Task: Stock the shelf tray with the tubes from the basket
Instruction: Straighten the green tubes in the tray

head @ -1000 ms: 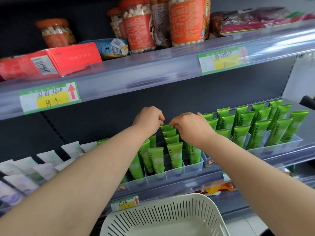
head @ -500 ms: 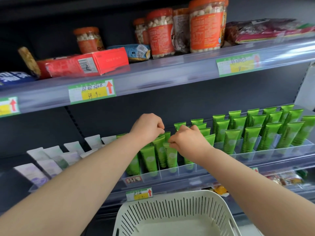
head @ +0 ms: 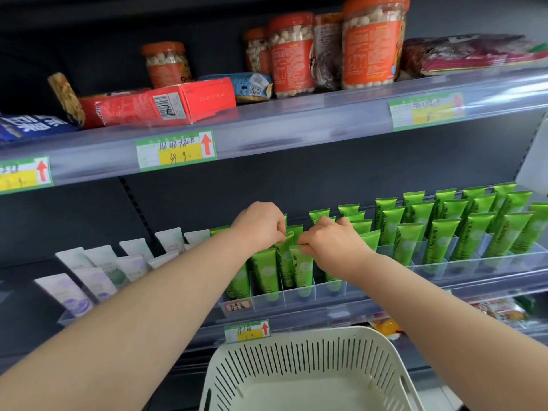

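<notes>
Head view: both hands seat green tubes at the left end of the shelf tray.
The left hand (head: pixel 258 225) and right hand (head: pixel 335 244) each have a narrow grip, pinching the crimped top of a green tube (head: pixel 302 274) standing in the clear tray (head: pixel 296 299). The tubes' long axis is near upright, leaning back, cap down and crimp up. The basket (head: pixel 296 333) below shows no tubes, so this is likely the last placing. Next: let go gently and straighten the row.
</notes>
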{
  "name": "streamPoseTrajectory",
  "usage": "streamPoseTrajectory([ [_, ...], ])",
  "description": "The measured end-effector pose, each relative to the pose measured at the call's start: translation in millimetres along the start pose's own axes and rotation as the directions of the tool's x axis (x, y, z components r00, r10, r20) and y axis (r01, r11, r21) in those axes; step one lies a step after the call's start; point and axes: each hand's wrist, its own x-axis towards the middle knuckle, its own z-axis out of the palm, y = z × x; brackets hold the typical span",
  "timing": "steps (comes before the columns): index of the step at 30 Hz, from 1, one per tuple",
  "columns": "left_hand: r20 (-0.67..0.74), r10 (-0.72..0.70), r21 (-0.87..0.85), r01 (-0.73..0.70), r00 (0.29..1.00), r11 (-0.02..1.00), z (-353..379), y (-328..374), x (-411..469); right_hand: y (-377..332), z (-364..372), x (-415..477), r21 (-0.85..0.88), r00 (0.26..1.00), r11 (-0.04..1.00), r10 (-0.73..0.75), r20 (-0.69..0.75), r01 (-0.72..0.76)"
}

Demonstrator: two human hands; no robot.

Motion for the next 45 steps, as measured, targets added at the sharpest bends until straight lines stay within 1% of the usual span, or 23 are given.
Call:
streamPoseTrajectory([
  [5, -0.022, -0.019, 0.025, 0.019, 1.0, 1.0, 7.1, 4.3, 4.5, 7.0, -5.3, -5.4, 0.029, 0.996, 0.998, 0.051, -0.07, -0.049],
  [8, -0.027, -0.003, 0.02, 0.004, 1.0, 1.0, 9.1, 12.0, 8.5, 13.3, -5.7, -8.6, 0.026, 0.992, 0.997, 0.071, -0.102, -0.068],
  [13, -0.043, -0.012, 0.005, 0.013, 0.999, 1.0, 9.8, 24.3, 14.3, 18.6, -5.0, -10.3, 0.053, 0.989, 0.995, 0.088, -0.12, -0.082],
  [17, -0.013, -0.018, 0.004, 0.018, 1.0, 1.0, 10.6, 23.7, 16.5, 19.7, -2.4, -9.9, 0.078, 0.986, 0.993, 0.098, -0.135, -0.088],
  [20, -0.023, -0.039, -0.066, 0.037, 0.999, 0.997, 8.0, 18.9, 16.5, 19.6, -1.0, -7.1, 0.093, 0.984, 0.992, 0.098, -0.152, -0.084],
  [24, -0.108, -0.085, -0.129, 0.071, 0.99, 0.989, -2.1, 11.1, 19.2, 16.9, 0.4, -1.2, 0.113, 0.977, 0.99, 0.104, -0.184, -0.084],
  [27, -0.15, -0.118, -0.093, 0.105, 0.982, 0.99, -6.1, 3.7, 23.0, 16.6, 0.0, 2.6, 0.111, 0.967, 0.991, 0.1, -0.232, -0.076],
  [30, -0.121, -0.134, -0.048, 0.129, 0.984, 0.99, -3.6, -1.6, 28.4, 17.6, 0.2, 5.5, 0.101, 0.964, 0.992, 0.094, -0.251, -0.07],
  [33, -0.098, -0.144, 0.014, 0.146, 0.985, 0.989, 2.2, -4.0, 34.3, 18.8, 2.0, 8.0, 0.103, 0.967, 0.992, 0.092, -0.238, -0.069],
  [36, -0.081, -0.142, 0.033, 0.145, 0.986, 0.989, 8.2, -5.2, 40.5, 21.5, 2.6, 9.1, 0.112, 0.967, 0.991, 0.102, -0.232, -0.078],
  [39, -0.073, -0.125, 0.036, 0.128, 0.989, 0.991, 12.8, -3.8, 47.5, 25.3, 2.3, 10.7, 0.116, 0.967, 0.988, 0.124, -0.221, -0.1],
  [45, -0.133, -0.047, 0.04, 0.052, 0.99, 0.998, 18.1, 7.1, 57.7, 28.9, 5.3, 13.9, 0.129, 0.969, 0.985, 0.137, -0.204, -0.112],
])
